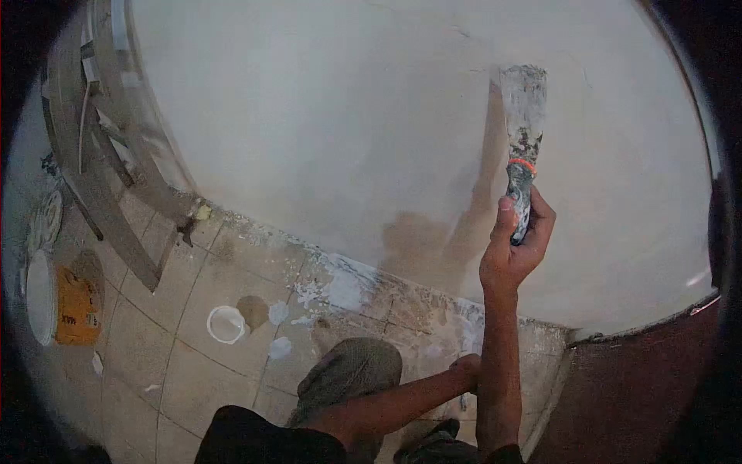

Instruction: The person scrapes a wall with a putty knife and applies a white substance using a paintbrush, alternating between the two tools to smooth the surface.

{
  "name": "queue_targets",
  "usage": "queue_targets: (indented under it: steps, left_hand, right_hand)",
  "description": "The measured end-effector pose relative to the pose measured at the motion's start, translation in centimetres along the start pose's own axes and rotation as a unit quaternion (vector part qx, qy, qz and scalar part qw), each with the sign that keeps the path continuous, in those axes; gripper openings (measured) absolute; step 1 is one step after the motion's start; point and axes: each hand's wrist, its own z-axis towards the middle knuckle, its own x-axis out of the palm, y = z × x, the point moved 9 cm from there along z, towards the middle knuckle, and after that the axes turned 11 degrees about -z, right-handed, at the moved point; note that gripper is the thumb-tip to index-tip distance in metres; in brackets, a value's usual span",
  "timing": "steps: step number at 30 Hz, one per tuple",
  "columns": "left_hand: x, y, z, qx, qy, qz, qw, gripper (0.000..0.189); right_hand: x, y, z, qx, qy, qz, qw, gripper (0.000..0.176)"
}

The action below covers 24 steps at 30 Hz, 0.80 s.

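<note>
One word, MAX, shows upside down on the orange label (78, 308) of the white bucket (41, 298) at left. Our right hand (519, 243) grips the putty knife (525, 151) before the wall (309, 116), at right; its blade is crusted white and dark above an orange band. Our left hand (465, 371) is partly hidden; we cannot tell its grip.

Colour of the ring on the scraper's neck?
The ring is orange, best seen in the head view.
</note>
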Motion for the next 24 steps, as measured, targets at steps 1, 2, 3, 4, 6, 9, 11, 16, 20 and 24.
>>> queue_targets:
  steps: [1, 2, 3, 4, 6, 9, 11, 16, 20, 24]
  left_hand:
    - [0.7, 0.6, 0.4, 0.008, -0.005, 0.012, 1.0, 0.043]
    - [1.4, 1.0, 0.8, 0.019, -0.014, 0.027, 0.999, 0.042]
    - [2.1, 1.6, 1.1, 0.031, -0.026, 0.045, 0.998, 0.04]
    - [2.8, 2.1, 1.6, 0.038, -0.035, 0.066, 0.997, 0.039]
    - [3.6, 3.2, 2.1, 0.027, -0.031, 0.09, 0.995, 0.038]
    - [4.8, 4.2, 2.9, 0.035, -0.039, 0.073, 0.996, 0.042]
    - [5.9, 4.8, 3.4, 0.036, -0.037, 0.054, 0.997, 0.044]
    - [-1.9, -1.4, -2.6, -0.025, 0.047, 0.03, 0.998, 0.052]
    - [-1.4, -1.8, -4.1, -0.015, 0.023, 0.041, 0.999, 0.054]
    - [-6.4, -5.0, -7.2, -0.028, 0.014, 0.089, 0.996, 0.055]
  right_hand:
    - [0.2, 0.5, 0.2, -0.028, -0.01, -0.008, 1.0, 0.034]
    - [0.2, 1.0, 0.3, -0.056, -0.022, -0.016, 0.998, 0.034]
    - [0.2, 1.0, 0.3, -0.056, -0.024, -0.014, 0.998, 0.034]
    - [0.4, 0.7, 0.4, -0.045, -0.009, -0.029, 0.999, 0.034]
    - [0.8, 0.0, 0.7, -0.034, 0.006, -0.042, 0.999, 0.033]
    - [1.6, -0.8, 1.0, -0.065, -0.002, -0.081, 0.995, 0.034]
    - [2.0, -1.1, 1.0, -0.073, -0.01, -0.106, 0.992, 0.035]
    - [4.0, -2.3, -0.1, -0.027, 0.07, -0.124, 0.989, 0.035]
    - [6.0, -1.4, -2.0, -0.105, 0.157, -0.13, 0.973, 0.031]
    - [3.5, -2.7, -1.4, -0.079, 0.034, -0.116, 0.989, 0.027]
